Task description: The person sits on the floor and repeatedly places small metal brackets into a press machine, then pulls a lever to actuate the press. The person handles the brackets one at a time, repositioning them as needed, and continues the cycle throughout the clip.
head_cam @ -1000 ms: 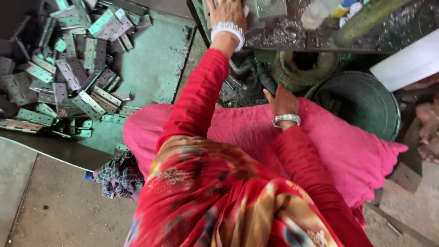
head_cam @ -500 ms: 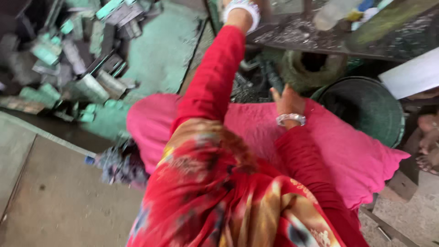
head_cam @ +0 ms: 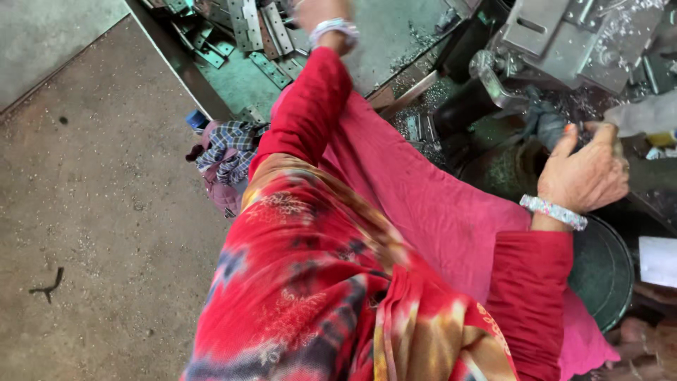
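Observation:
My left hand (head_cam: 319, 10) reaches far forward in a red sleeve. Only its wrist and a beaded bangle show before the top edge cuts it off, next to a heap of grey metal hinge plates (head_cam: 248, 28) on a green tray (head_cam: 395, 28). My right hand (head_cam: 585, 175), also with a bangle, is raised at the right. Its fingers curl around a dark cloth-wrapped handle (head_cam: 544, 121) that sticks out from a grey metal press (head_cam: 557, 35). A pink cloth (head_cam: 423, 204) covers my lap.
A checked cloth bundle (head_cam: 226, 152) lies on the concrete floor (head_cam: 92, 212) beside the tray's edge. A round dark green drum (head_cam: 601, 271) stands under my right arm. Metal shavings litter the press bed. A white sheet (head_cam: 659, 261) is at the right edge.
My right hand has lifted off the pink lap cloth and closed on the wrapped handle. The view has swung left and down. My left arm stays stretched toward the metal plates.

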